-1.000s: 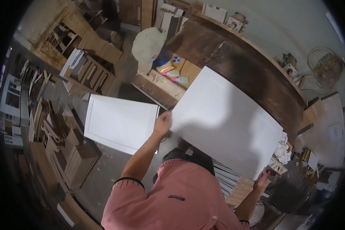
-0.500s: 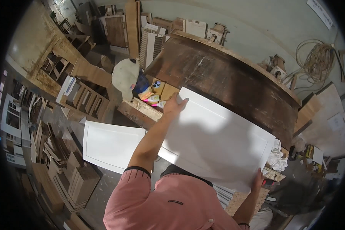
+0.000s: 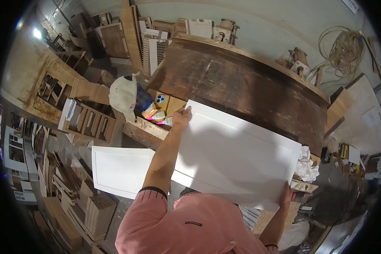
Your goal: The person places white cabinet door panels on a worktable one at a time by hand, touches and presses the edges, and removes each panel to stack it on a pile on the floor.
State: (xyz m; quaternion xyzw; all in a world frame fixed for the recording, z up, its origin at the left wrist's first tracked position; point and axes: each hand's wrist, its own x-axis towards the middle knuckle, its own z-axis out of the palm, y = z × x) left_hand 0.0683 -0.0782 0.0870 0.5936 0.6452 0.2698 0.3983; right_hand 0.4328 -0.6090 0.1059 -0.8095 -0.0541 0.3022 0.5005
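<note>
A white cabinet door panel [image 3: 237, 156] with a recessed border lies tilted across the near edge of a dark workbench [image 3: 241, 78]. My left hand [image 3: 182, 117] is closed on its upper left corner, thumb on the face. At the lower right edge, my right hand [image 3: 286, 195] grips the same panel, most of its fingers hidden behind it. Just beyond my left hand, on the bench's left end, are a phone [image 3: 161, 99], small bottles with pink caps [image 3: 158, 116] and a pale cap [image 3: 123, 94].
A second white panel [image 3: 122, 172] lies to my left, partly behind my arm. Crumpled white material [image 3: 306, 165] sits by the right edge of the held panel. Stacked wood pieces [image 3: 99, 211] stand on the floor at left. Coiled hose [image 3: 343, 51] hangs on the far wall.
My view has turned a little, so the bench and its things sit further left in the picture. Both hands keep hold of the panel, which barely moves against the bench.
</note>
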